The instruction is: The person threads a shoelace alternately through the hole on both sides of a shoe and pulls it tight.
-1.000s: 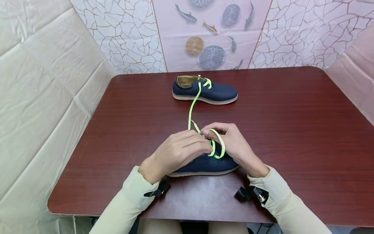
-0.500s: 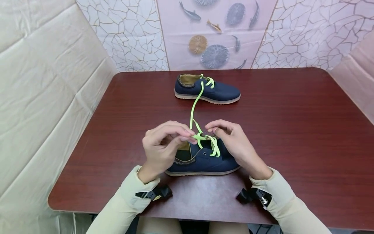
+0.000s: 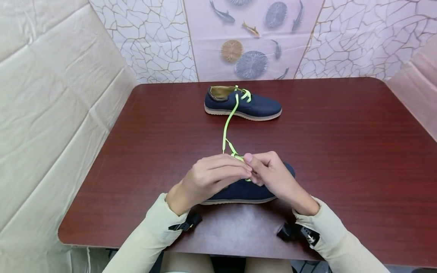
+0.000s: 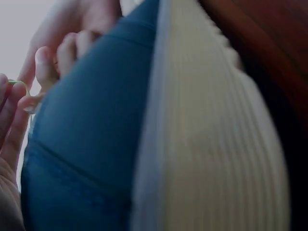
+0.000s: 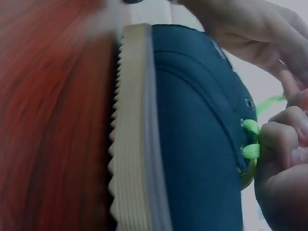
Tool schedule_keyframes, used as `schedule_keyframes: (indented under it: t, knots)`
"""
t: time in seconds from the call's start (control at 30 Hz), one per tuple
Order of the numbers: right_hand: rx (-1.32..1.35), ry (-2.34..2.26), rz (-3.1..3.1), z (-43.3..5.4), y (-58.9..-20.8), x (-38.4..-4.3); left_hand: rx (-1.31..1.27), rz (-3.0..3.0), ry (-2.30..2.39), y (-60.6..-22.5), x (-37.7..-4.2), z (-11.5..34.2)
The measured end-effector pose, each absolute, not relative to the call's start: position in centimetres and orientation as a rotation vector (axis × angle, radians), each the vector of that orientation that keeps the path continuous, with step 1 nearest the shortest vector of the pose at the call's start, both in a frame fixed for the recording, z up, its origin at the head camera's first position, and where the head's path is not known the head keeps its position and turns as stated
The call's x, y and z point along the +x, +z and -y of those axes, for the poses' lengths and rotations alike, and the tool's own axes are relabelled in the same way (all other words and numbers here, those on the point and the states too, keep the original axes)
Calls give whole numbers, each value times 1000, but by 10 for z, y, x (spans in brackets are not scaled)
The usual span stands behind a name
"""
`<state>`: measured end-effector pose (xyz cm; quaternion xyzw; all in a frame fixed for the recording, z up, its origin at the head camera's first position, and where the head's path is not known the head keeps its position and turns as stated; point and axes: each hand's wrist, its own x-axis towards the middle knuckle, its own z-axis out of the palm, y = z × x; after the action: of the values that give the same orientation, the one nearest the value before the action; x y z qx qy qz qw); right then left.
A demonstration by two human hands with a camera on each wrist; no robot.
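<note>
The near navy shoe (image 3: 244, 191) lies on its sole below both hands, toe to the right. Its neon-green shoelace (image 5: 250, 126) runs through eyelets in the right wrist view. My left hand (image 3: 211, 174) arches over the shoe opening and pinches a lace end, a thin green strand of which shows in the left wrist view. Fingertips meeting it from the right, my right hand (image 3: 274, 176) pinches the lace with curled fingers (image 5: 279, 139). Much of the lacing is hidden behind the hands.
A matching navy shoe (image 3: 259, 108) stands at the back of the reddish-brown table (image 3: 341, 151). From it a loose green lace (image 3: 225, 131) trails toward the near shoe. Pale curtains (image 3: 61, 113) flank the left side, and a patterned cloth (image 3: 252, 41) hangs behind.
Half a second ago my left hand was back to the left with a lace end in its fingertips; it has moved right over the shoe to meet my right hand, which dropped slightly.
</note>
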<state>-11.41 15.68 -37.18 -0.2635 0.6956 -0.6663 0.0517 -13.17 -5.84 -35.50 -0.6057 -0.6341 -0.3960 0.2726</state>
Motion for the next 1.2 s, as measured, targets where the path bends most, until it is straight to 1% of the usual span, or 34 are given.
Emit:
schedule_keyframes:
  t: [0.1,0.17,0.27,0.4,0.6,0.73,0.93,1.07,1.2]
  knots:
    - [-601,-1942,-2075,-160,-365,-116,-1643,1726,-889,-356,-133,60]
    - [-527,-1850,-2086,-163,-361,-117,-1639,1734,-778,-357,-134,60]
    - [-514,-1752,-2085,-169,-358,-118,-1627,1734,-621,-358,-135,61]
    - [-540,-1775,-1958,-173,-357,-119,-1606,1737,-489,-358,-135,62]
    - [-474,-1847,-1698,-175,-360,-122,-1625,1741,-464,-358,-135,63]
    - [-479,-1927,-1584,-177,-364,-124,-1561,1767,-494,-359,-135,63]
    - [-522,-1991,-1785,-172,-367,-124,-1390,2024,-534,-361,-135,71]
    - [-516,-1982,-2014,-166,-366,-120,-1368,2241,-446,-362,-135,72]
    - [-590,-1916,-2232,-162,-366,-116,-1339,2420,-519,-361,-130,68]
